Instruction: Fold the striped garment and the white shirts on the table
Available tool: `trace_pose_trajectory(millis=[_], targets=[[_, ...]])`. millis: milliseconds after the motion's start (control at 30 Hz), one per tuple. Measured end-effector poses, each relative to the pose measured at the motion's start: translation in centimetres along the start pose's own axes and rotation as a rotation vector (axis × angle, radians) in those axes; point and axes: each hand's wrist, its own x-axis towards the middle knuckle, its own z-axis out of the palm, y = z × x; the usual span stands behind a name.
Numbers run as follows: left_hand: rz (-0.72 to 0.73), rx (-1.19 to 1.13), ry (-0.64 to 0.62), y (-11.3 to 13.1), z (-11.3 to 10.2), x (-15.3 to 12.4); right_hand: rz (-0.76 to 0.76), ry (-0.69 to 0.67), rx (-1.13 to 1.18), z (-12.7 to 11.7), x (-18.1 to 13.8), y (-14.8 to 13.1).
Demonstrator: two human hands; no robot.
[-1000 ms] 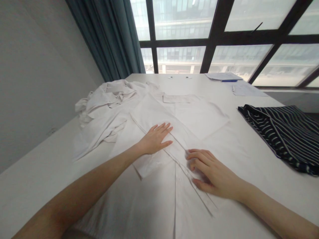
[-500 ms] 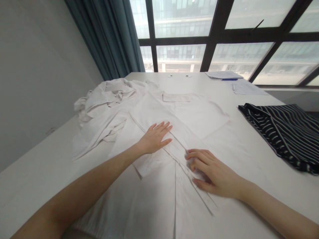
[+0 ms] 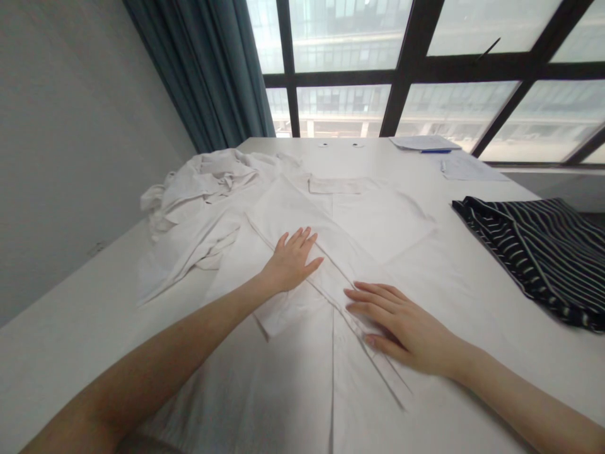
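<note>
The shirt (image 3: pixel 307 353) lies spread across the middle of the desk (image 3: pixel 85 328), its collar (image 3: pixel 335 186) toward 12 o'clock; laid flat like this, its edges and creases are easy to reach. A sleeve (image 3: pixel 333 287) runs slantwise over the body from 11 to 5 o'clock. The left hand (image 3: pixel 293 261) rests palm down on the sleeve, fingers spread, holding nothing; its likely use is to keep the cloth from sliding. Toward 4 o'clock from it, the right hand (image 3: pixel 392 321) lies with fingers loosely extended over the sleeve's lower part and the thumb near its edge. It grips nothing that I can see, and the pose suggests light smoothing or steadying.

The pile (image 3: pixel 212 180) of crumpled white cloth sits at 10 to 11 o'clock, against the shirt or just beside it; I cannot tell which. The striped cloth (image 3: pixel 553 252) lies apart at 2 o'clock, seemingly out of the way, and the papers (image 3: pixel 425 144) and pen (image 3: pixel 435 151) are at 1 o'clock by the window (image 3: pixel 350 38).

Compared with half a second ago, the right fingers have straightened from a curl and reach further toward 9 o'clock; the left hand has shifted slightly toward 11. The shirt and pile look unmoved.
</note>
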Motion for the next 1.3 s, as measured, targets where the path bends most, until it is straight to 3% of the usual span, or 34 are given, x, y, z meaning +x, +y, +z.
trace_pose_trajectory(millis=[167,267,367,700,1000,1300], targets=[[0.246,-0.086,0.070,-0.1,-0.5,0.0,0.055,0.117,-0.034,0.4,0.0,0.2],[0.400,-0.160,0.051,-0.3,-0.6,0.0,0.160,0.214,-0.089,0.8,0.0,0.5],[0.482,-0.211,0.016,-0.4,-0.7,0.1,0.195,0.224,-0.135,1.1,-0.1,0.7],[0.513,-0.242,0.002,-0.4,-1.0,0.0,0.159,0.148,-0.196,1.2,0.0,0.8],[0.593,-0.173,-0.108,-0.4,-1.8,0.0,0.161,0.156,-0.186,1.3,-0.1,1.0],[0.538,-0.219,-0.114,-0.2,-1.7,0.0,0.163,0.192,-0.154,1.3,-0.1,0.8]])
